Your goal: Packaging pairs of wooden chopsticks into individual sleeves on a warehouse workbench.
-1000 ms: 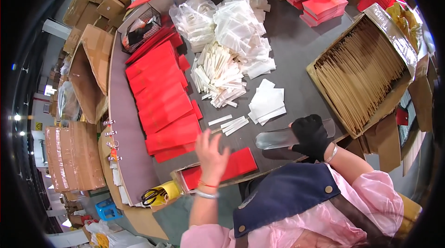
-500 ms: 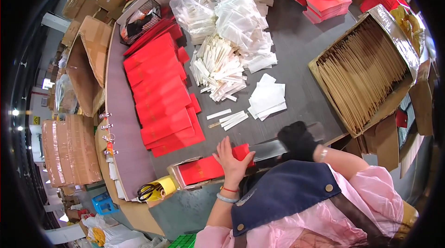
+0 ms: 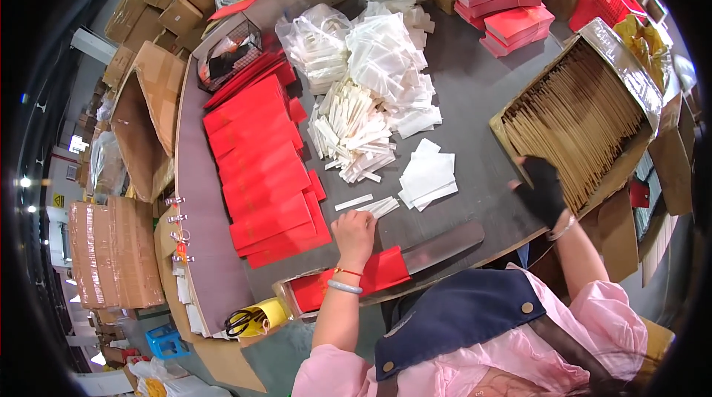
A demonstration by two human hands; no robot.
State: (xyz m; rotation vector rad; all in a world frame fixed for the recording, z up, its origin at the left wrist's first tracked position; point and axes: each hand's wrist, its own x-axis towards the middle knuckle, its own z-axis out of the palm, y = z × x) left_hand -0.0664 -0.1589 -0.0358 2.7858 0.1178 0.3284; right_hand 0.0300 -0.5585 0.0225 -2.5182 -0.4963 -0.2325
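My left hand reaches over the table with its fingers curled down at the near end of several white paper strips. Its fingertips are hidden, so what they pinch, if anything, does not show. Below that wrist lies a red paper envelope in a shallow tray at the table's front edge. A long, flat grey strip with a rounded end sticks out of the envelope's right side. My right hand, in a black glove with bare fingertips, is beside the carton of upright brown sheets, fingers apart and nothing visible in them.
Overlapping red envelopes line the left side. White slips lie mid-table, with a heap of white strips and plastic-wrapped packs behind. Red stacks stand at the back right. Black-handled scissors sit in a yellow holder at the front left.
My left hand has left the red envelope and moved up to the white strips, its fingers now curled. My right hand has left the grey strip and moved right and away, to the carton.
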